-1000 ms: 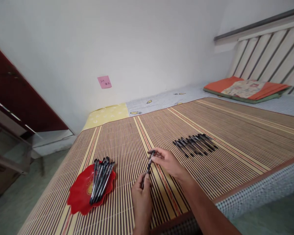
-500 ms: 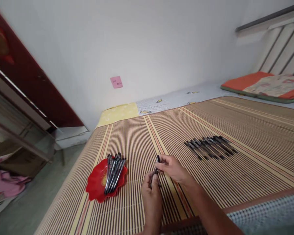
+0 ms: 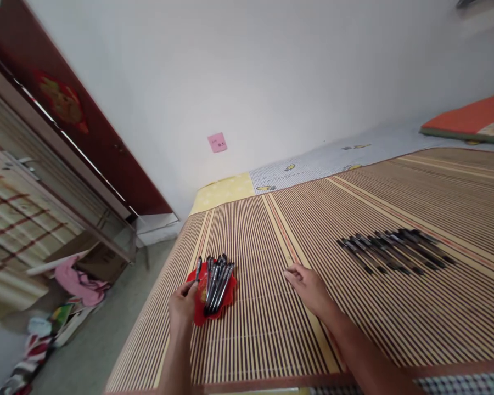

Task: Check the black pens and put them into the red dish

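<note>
My left hand (image 3: 182,302) pinches a black pen (image 3: 198,267) near its lower end, its dark tip pointing up. It is at the left side of a red dish with a wavy rim (image 3: 200,317). Several clear-barrelled black pens (image 3: 219,282) lie together in the dish, slanting across its right side. My right hand (image 3: 307,285) hovers low over the striped mat, fingers curled together with nothing visible in them. Farther right, a row of several dark pens (image 3: 395,251) lies side by side on the mat.
A striped bamboo mat (image 3: 263,340) covers the bed. Behind it are patterned bedding (image 3: 308,164), a white wall with a pink note (image 3: 217,142), and a folded orange cloth (image 3: 465,116). At the left are a dark red door (image 3: 94,126), a cardboard box (image 3: 102,266) and pink cloth (image 3: 80,282).
My hands have parted. The left has carried the pen leftward to the red dish; the right has let go of it and stays over the mat. The view has turned left.
</note>
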`<state>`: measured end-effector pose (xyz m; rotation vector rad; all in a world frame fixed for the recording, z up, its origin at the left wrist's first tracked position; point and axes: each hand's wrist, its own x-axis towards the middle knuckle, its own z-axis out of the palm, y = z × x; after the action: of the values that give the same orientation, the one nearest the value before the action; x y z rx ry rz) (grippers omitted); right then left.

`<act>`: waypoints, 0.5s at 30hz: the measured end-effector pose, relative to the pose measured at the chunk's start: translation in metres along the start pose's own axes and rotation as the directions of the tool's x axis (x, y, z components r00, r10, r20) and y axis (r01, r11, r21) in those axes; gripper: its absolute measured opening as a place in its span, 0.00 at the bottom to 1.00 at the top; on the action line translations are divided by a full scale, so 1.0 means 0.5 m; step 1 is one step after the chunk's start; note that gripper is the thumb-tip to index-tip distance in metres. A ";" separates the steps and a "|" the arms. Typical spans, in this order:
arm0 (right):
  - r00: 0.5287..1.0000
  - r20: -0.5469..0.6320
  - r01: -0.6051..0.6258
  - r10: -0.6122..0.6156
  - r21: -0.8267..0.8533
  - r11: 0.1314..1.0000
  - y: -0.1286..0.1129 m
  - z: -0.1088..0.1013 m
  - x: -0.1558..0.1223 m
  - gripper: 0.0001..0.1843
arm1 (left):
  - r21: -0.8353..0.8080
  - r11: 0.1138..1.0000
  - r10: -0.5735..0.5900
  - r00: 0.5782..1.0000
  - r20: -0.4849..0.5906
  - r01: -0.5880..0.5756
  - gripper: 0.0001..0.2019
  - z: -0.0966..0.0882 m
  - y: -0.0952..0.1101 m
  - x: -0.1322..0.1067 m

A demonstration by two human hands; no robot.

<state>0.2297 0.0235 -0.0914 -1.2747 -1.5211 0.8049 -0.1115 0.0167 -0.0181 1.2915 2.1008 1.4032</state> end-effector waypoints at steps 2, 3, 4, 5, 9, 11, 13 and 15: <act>1.000 0.001 0.014 -0.014 -0.039 0.999 0.004 0.001 0.002 0.15 | 0.115 0.993 0.013 0.999 0.042 -0.017 0.10 0.005 0.003 0.025; 1.000 0.009 0.012 -0.011 -0.052 0.999 0.004 0.000 0.002 0.15 | 0.173 0.984 0.019 0.998 0.065 -0.030 0.09 0.010 0.006 0.033; 1.000 0.024 0.005 -0.003 -0.060 0.998 0.003 0.000 0.002 0.15 | 0.224 0.973 0.028 0.996 0.083 -0.046 0.10 0.017 0.009 0.039; 0.999 0.040 -0.006 0.008 -0.065 0.998 0.003 -0.001 0.002 0.16 | 0.270 0.961 0.035 0.994 0.103 -0.062 0.10 0.024 0.010 0.043; 0.996 0.083 -0.038 0.044 -0.070 0.997 -0.003 -0.005 -0.003 0.17 | 0.383 0.918 0.037 0.983 0.181 -0.105 0.10 0.050 0.001 0.052; 0.996 0.080 -0.044 0.049 -0.068 0.997 -0.005 -0.005 -0.005 0.17 | 0.409 0.905 0.028 0.977 0.209 -0.114 0.10 0.058 -0.007 0.055; 0.996 0.076 -0.050 0.055 -0.071 0.996 -0.006 -0.005 -0.004 0.16 | 0.426 0.897 0.021 0.974 0.227 -0.119 0.11 0.061 -0.014 0.058; 0.996 0.075 -0.048 0.054 -0.077 0.996 -0.006 -0.005 -0.002 0.15 | 0.435 0.892 0.020 0.971 0.240 -0.126 0.12 0.061 -0.019 0.061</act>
<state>0.2309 0.0216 -0.0883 -1.3556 -1.5987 0.8453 -0.1127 0.0580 -0.0341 1.6273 2.3074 0.7581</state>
